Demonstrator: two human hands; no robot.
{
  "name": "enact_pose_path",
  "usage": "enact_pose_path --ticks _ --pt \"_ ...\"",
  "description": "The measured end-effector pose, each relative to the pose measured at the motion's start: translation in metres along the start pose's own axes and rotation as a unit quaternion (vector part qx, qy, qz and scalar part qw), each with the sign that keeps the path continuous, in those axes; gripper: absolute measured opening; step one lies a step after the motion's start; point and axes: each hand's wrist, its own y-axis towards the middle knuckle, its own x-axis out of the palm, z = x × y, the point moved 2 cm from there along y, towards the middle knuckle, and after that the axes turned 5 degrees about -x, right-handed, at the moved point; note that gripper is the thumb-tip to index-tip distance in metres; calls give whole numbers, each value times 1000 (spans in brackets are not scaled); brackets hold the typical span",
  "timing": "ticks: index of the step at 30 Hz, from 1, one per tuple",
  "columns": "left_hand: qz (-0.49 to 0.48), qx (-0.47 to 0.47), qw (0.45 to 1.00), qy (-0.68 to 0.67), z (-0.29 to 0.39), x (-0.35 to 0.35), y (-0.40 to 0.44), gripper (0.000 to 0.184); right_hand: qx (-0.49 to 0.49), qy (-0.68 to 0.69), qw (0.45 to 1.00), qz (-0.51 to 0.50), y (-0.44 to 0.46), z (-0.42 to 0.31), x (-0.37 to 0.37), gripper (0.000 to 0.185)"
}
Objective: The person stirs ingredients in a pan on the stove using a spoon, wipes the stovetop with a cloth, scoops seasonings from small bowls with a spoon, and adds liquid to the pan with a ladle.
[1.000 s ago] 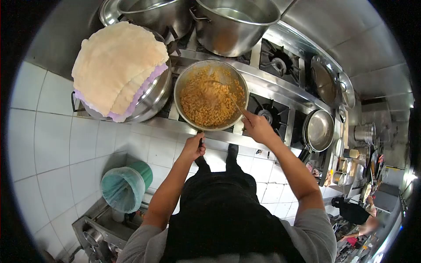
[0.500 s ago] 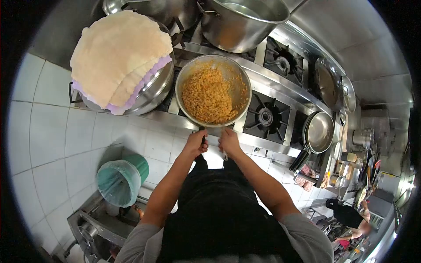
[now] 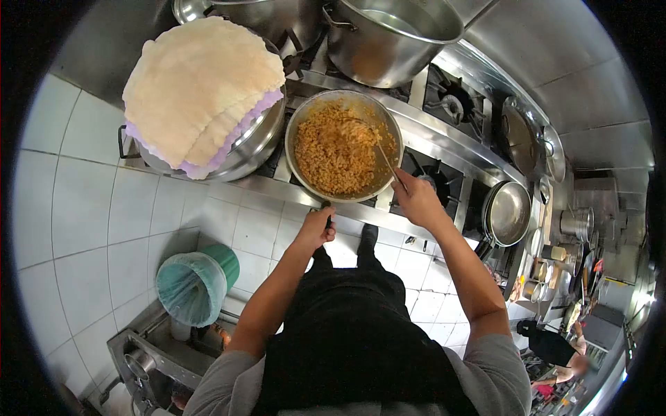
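Observation:
A round pan sits on the stove's front row, filled with orange-brown grainy food. My left hand is wrapped round the pan's black handle at its near side. In my right hand is the metal handle of a spoon, held over the pan's right rim. The spoon's head is down in the food at the right half of the pan and is mostly hidden by it.
Left of the pan stands a big pot topped with a pale sheet and purple cloth. Large pots stand behind. Stacked pans are at right. A lined green bin stands lower left. Another person is far right.
Half a second ago my right hand was near the pan's handle; it has moved right and up, and the spoon is in the food. My left hand keeps its hold on the handle.

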Motion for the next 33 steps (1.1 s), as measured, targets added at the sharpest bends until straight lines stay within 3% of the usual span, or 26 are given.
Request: enact_pose_path --ticks 1,5,7,8,11,15,17,20,21,23,29,31,32,33 --pt "-5 0 1000 2 -1 -1 0 23 -15 -50 999 -2 -2 -5 -1 37" --pt "-18 10 1000 4 0 -3 0 26 -6 -22 1000 11 -8 -13 14 33" --pt "-3 7 1000 6 1 -3 -3 26 -14 71 997 -1 -12 -10 32 31" --pt "6 5 1000 11 2 -1 -4 26 -2 40 997 -59 -10 5 50 28" --pt "1 12 1000 22 2 -1 -2 26 -46 -21 998 -32 6 70 101 25" --pt "-1 18 1000 13 2 -2 1 26 19 22 999 32 -1 50 70 24" --pt "25 3 1000 17 3 -4 3 26 43 56 997 23 -25 34 50 24" --pt "-10 2 1000 13 1 -8 9 28 -14 84 995 -43 -47 28 57 22" --pt "-14 1 1000 24 0 -8 9 28 -33 15 996 -84 -38 49 77 23" --pt "-10 7 1000 17 2 -9 12 26 -33 23 999 -1 -19 67 90 24" --pt "-93 -11 995 27 5 -18 5 46 22 42 997 62 -34 10 7 32" --pt "-156 -6 987 -37 4 -13 -19 55 22 54 994 97 -50 -15 -18 34" --pt "-217 -16 976 -28 -7 -34 -12 72 20 60 990 127 -60 -21 -25 36" --pt "-177 9 984 25 -25 -50 -15 87 9 58 986 155 -68 -26 -24 37"
